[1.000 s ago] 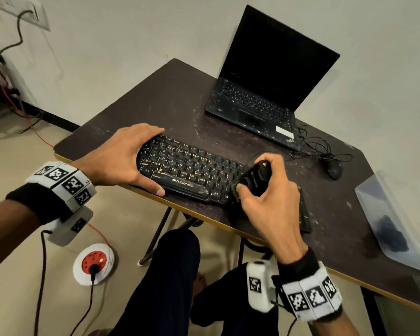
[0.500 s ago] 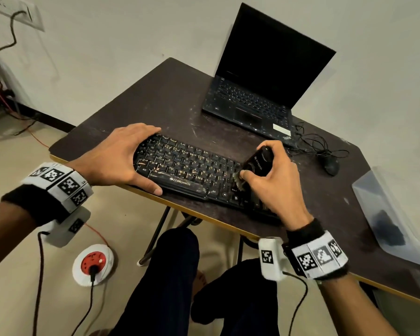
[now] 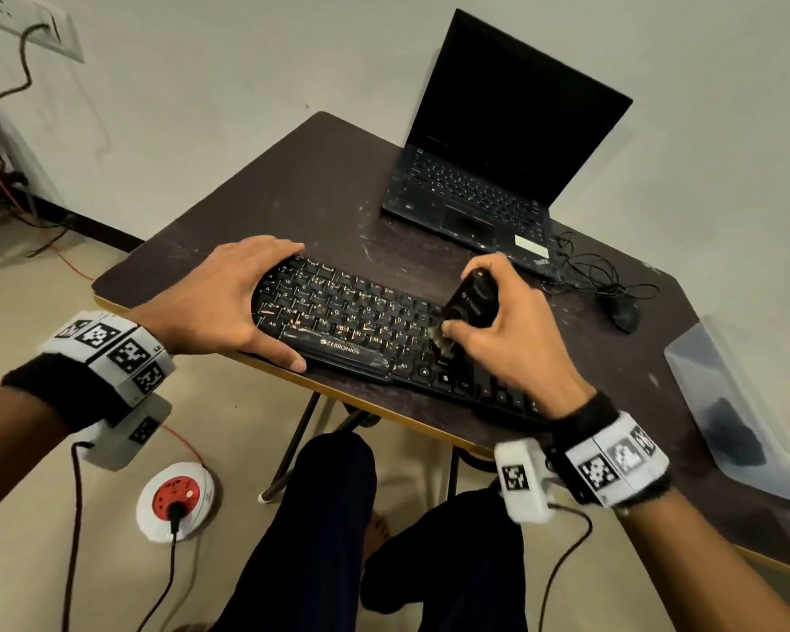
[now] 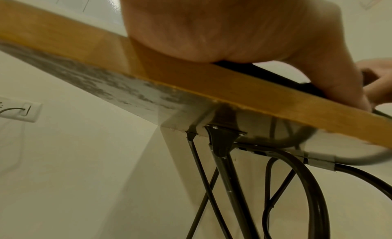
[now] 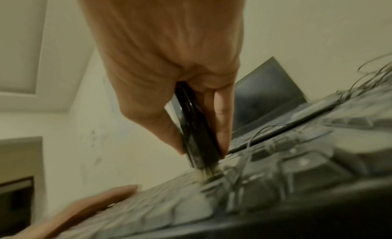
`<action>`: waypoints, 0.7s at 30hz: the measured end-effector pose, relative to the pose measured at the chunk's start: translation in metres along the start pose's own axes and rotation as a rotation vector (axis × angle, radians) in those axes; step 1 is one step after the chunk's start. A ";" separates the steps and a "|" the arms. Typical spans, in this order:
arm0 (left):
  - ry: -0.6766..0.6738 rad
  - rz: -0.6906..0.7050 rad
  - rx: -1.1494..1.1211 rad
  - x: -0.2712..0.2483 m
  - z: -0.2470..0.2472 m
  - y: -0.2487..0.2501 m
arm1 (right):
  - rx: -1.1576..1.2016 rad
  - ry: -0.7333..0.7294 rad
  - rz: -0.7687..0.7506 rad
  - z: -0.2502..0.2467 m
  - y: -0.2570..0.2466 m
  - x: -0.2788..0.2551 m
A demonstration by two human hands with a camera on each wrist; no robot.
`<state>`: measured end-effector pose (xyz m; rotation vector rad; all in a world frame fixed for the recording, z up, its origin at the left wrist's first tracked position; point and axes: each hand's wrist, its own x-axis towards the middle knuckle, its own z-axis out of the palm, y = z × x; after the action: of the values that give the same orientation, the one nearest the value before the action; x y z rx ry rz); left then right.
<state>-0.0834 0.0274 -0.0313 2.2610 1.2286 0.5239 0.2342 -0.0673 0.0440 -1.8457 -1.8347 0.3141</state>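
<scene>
Upper left of the frame: a white wall socket [image 3: 28, 29] with a dark cable plugged in. Lower left, on the beige floor, sits a round white reel [image 3: 176, 499] with a red centre and a black plug in it.

Now my left hand [image 3: 220, 298], left of centre. My fingers lie over the far edge of the keyboard [image 3: 352, 321] and my thumb runs along its near edge, so I'm clamping its left end between them. My wristband carries black-and-white square codes, nothing I can read.

The keyboard is black and lies slantwise along the near edge of the table [image 3: 293, 198], mid-frame. The brand is in white on its front lip: ZEBRONICS. The keys have white legends, and Alt and Ctrl are legible in the bottom row.

Right of centre is the brush [image 3: 468, 303]. Its black handle is tilted, with a pale logo too small to make out. My right hand [image 3: 507, 339] pinches it, thumb on one flat side and fingers on the other. In the right wrist view its pale bristles [image 5: 206, 174] press down onto the keys.

Upper right, the laptop [image 3: 498, 143] is open with its screen dark. There's a white sticker on its palm rest, and the word at the corner is unreadable.

Further right, a black mouse [image 3: 623, 312] lies with its cable in a tangle. At the right edge is a clear plastic box [image 3: 749, 403] with something dark inside.

The tabletop is dark brown, scuffed and streaked pale, with a yellow-orange edge band and black metal legs. The wall behind is plain off-white, with dark skirting at the left.
</scene>
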 end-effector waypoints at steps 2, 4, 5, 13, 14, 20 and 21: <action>-0.001 0.012 0.001 -0.001 0.001 0.000 | 0.022 0.023 0.047 -0.005 0.005 0.006; 0.006 0.014 -0.008 -0.001 0.002 -0.002 | 0.051 -0.047 -0.041 -0.002 -0.002 -0.003; 0.001 0.010 -0.007 -0.001 0.002 -0.002 | 0.074 -0.100 -0.087 0.001 -0.006 -0.010; 0.024 0.037 -0.015 -0.002 0.002 0.001 | 0.051 -0.087 -0.105 -0.004 0.007 -0.004; 0.018 0.033 -0.017 -0.002 0.001 0.001 | 0.066 -0.130 -0.128 -0.004 0.006 -0.007; 0.004 0.021 -0.007 -0.002 0.002 0.000 | 0.094 -0.042 -0.084 -0.012 0.022 0.006; 0.005 0.021 -0.008 -0.002 0.002 -0.001 | 0.144 -0.120 -0.145 -0.010 0.019 0.000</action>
<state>-0.0838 0.0260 -0.0333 2.2699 1.2044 0.5419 0.2556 -0.0678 0.0426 -1.6183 -1.9598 0.5003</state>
